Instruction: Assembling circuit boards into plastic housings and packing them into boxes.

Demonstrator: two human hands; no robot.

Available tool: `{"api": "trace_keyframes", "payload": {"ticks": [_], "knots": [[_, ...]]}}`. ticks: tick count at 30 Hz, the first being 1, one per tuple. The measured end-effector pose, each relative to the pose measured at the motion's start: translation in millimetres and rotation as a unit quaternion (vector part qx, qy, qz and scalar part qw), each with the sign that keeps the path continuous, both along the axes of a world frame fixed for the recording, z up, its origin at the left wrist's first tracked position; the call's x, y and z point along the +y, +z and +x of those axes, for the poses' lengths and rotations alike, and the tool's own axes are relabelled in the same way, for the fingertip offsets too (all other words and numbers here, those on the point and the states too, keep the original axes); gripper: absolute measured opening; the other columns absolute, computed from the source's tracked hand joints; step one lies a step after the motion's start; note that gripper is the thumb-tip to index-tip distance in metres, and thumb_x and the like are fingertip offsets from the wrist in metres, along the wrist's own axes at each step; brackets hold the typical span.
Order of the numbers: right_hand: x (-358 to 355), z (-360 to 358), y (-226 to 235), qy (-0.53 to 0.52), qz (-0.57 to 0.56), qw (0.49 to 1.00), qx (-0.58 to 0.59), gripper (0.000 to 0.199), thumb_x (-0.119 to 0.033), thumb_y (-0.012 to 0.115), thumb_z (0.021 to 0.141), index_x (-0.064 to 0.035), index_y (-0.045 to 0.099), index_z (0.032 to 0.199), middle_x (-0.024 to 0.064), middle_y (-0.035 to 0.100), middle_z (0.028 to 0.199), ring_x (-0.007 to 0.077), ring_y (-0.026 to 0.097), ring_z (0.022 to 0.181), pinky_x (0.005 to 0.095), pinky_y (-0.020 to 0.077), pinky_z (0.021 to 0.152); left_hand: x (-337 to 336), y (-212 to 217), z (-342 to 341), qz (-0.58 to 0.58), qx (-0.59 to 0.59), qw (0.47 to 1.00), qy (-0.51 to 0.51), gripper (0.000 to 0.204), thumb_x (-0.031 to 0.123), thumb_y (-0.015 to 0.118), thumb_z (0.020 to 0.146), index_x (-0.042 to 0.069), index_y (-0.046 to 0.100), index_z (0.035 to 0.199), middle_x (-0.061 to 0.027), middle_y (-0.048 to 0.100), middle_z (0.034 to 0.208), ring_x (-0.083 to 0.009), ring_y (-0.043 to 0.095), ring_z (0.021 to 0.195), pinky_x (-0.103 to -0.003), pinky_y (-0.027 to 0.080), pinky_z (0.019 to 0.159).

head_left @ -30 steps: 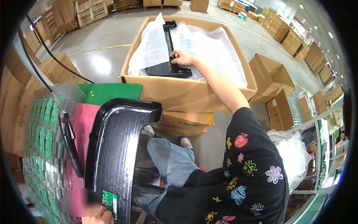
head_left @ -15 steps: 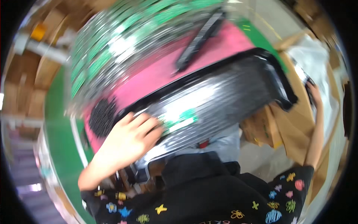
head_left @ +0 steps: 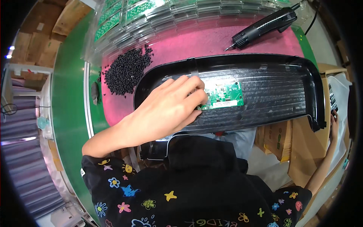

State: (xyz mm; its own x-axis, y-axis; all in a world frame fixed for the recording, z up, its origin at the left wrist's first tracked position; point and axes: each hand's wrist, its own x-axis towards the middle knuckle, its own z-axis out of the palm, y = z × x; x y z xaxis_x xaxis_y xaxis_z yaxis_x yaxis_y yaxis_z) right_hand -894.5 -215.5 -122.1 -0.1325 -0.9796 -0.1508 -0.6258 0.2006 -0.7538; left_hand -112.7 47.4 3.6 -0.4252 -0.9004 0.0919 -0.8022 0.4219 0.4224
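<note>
My left hand (head_left: 172, 104) has its fingers curled on the left end of a green circuit board (head_left: 227, 94). That board lies inside a long black plastic housing (head_left: 264, 109), which rests hollow side up across the front of the pink mat. The fingertips are partly hidden behind the hand. At the far right, my right hand (head_left: 334, 120) is closed around the lower end of a dark glossy part (head_left: 332, 101) in a lined cardboard box. How far that part extends is hard to make out.
A heap of small black screws (head_left: 126, 72) lies on the pink mat (head_left: 170, 53) at left. Behind the housing lies a black electric screwdriver (head_left: 264, 28). Clear trays (head_left: 151, 22) with green boards are stacked at the back. The cardboard box (head_left: 304, 159) stands at right.
The whole view has turned and sharpened, with the housing now lying more level in it. My left hand stays on the board, and my right hand is still at the box.
</note>
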Motion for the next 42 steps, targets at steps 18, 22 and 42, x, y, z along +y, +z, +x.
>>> {"api": "trace_keyframes", "payload": {"ticks": [18,22,42], "knots": [[4.2,-2.4,5.6,-0.006,0.008,1.0,0.027,0.045,-0.022,0.05,0.103,-0.0102,0.044,0.146,0.0053,0.063,0.104,0.0095,0.056,0.087,0.0225,0.0457,0.079,6.0,-3.7,-4.3,-0.053,-0.005,0.998,0.017,0.031,0.008,0.077,0.074,0.005,0.066,0.102,-0.0049,0.06,0.101,-0.0229,0.059,0.09,-0.034,0.046,0.072],[5.3,3.1,4.8,-0.004,0.001,1.0,-0.002,0.046,-0.022,0.05,0.103,-0.0091,0.042,0.147,0.0059,0.063,0.104,0.0098,0.056,0.088,0.0226,0.046,0.079,7.8,-9.2,-1.4,-0.133,-0.099,0.986,-0.015,0.031,0.01,0.077,0.073,0.006,0.066,0.101,-0.003,0.062,0.102,-0.0191,0.059,0.091,-0.031,0.044,0.069],[-5.0,-24.6,-3.9,0.009,0.009,1.0,0.006,0.045,-0.021,0.048,0.104,-0.0115,0.042,0.147,0.0086,0.062,0.118,0.0126,0.059,0.099,0.0248,0.0468,0.087,-6.5,-5.3,-9.4,-0.069,-0.076,0.995,-0.003,0.02,0.004,0.072,0.074,0.008,0.059,0.089,-0.0037,0.053,0.084,-0.0214,0.057,0.08,-0.033,0.042,0.067]]}}
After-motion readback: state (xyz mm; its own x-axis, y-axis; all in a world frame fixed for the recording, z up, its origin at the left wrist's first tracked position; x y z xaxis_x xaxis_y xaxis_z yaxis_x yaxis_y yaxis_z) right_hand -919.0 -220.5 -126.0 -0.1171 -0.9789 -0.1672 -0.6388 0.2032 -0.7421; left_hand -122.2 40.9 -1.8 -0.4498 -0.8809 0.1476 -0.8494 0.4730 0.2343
